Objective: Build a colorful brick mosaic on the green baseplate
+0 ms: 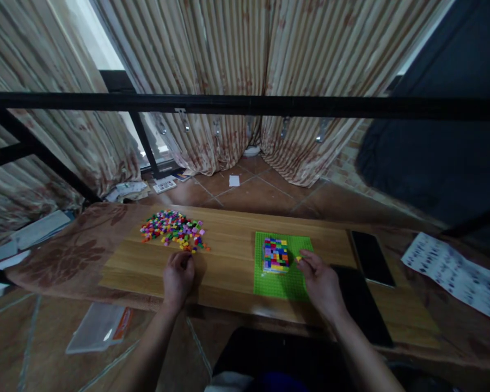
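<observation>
My right hand point(322, 279) pinches a small yellow toy brick point(298, 259) over the right side of the green baseplate point(265, 286). To the left of those fingertips, a block built of multicoloured bricks point(276, 255) stands on the baseplate. My left hand point(178, 279) is closed, fingers curled together, at the near edge of a loose pile of small coloured bricks point(169, 223). Whatever its fingertips may hold is too small to make out. A few orange and yellow bricks point(204, 246) lie just beyond it on the wooden board.
The wooden board point(228, 272) carries a phone point(372, 258) and a flat black object point(359, 305) on the right. A printed sheet point(457, 275) lies farther right. A black rail point(245, 103) crosses behind. A clear plastic container point(96, 328) is on the floor at left.
</observation>
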### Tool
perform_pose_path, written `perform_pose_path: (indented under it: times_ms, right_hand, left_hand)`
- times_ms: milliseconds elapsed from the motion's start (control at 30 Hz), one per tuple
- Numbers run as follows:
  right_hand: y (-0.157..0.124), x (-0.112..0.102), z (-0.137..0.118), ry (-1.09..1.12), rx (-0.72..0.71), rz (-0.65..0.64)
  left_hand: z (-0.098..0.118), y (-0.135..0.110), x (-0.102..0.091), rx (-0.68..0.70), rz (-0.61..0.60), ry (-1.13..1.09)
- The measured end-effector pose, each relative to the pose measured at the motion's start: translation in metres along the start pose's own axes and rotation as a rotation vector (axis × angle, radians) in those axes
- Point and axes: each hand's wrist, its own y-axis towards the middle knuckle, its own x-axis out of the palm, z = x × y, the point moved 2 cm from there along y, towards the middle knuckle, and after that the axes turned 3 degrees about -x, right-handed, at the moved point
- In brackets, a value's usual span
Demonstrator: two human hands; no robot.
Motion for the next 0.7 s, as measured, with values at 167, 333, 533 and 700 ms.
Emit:
perform_pose_path:
  times_ms: [167,333,533,700]
  right_hand:
    - [0.011,0.002,-0.003,-0.103,-0.072,-0.038]
    - [0.016,0.0,-0.017,-0.173,-0.134,-0.043]
    - [0.022,0.005,-0.039,-0.174,-0.376,-0.073]
    - [0.03,0.018,-0.045,-0.192,-0.461,-0.067]
  left_hand:
    - [0.002,0.0,-0.001,-0.005,0.006,0.038]
    - [0.002,0.001,-0.006,0.029,0.061,0.001]
    - [0.035,-0.013,-0.004,0.066,0.09,-0.103]
    - [0.093,-0.021,0.025,0.089,-0.076,-0.291]
